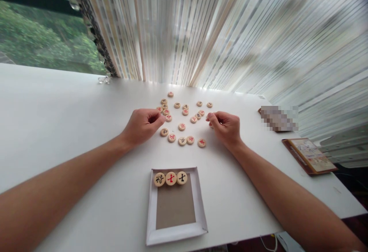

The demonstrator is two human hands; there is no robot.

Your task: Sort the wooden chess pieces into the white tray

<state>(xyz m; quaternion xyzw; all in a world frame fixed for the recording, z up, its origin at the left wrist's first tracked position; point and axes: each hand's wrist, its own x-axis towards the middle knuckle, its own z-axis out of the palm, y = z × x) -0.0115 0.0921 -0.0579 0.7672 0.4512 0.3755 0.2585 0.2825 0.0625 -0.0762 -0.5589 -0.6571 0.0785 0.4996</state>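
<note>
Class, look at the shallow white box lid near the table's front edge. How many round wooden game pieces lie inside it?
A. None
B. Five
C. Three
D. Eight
C. Three round pieces sit side by side in a row along the far wall of the box lid; the rest of its brown floor holds none.

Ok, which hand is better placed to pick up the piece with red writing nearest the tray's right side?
Probably the right hand: the red piece lies just below and beside it. The left hand sits farther off, across other pieces.
</note>
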